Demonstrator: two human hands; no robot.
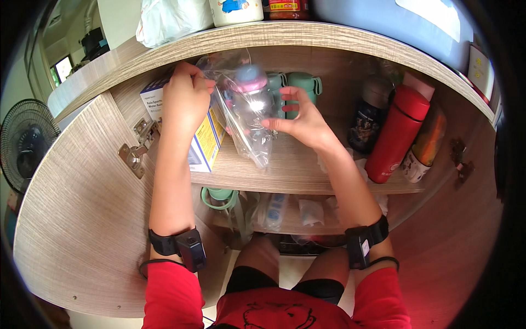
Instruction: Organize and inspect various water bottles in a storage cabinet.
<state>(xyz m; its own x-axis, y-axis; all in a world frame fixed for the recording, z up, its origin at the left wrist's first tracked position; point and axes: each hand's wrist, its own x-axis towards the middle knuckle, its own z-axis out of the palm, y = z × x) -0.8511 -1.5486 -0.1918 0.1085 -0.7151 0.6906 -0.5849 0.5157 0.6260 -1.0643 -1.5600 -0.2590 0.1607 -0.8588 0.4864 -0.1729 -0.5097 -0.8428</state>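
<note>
My left hand (188,98) is closed in a pinch at the top edge of a clear plastic bag (255,145) on the upper shelf. Inside the bag stands a see-through bottle with a pink collar (249,84) and a bluish top, slightly blurred. My right hand (304,118) is held to the right of the bag, thumb and fingers spread apart; its thumb tip is close to the plastic, and I cannot tell whether it touches. Beneath my left wrist is a white, blue and yellow box (207,145), partly hidden by the arm. Behind my right fingers are green lidded bottles (307,82).
A red flask (397,134) leans at the right beside a dark bottle (370,118) and a patterned cup (416,167). Cabinet doors stand open on both sides, the left door (82,208) showing its hinge. Below, a lower shelf holds a green-topped container (220,197) and plastic packets (274,211).
</note>
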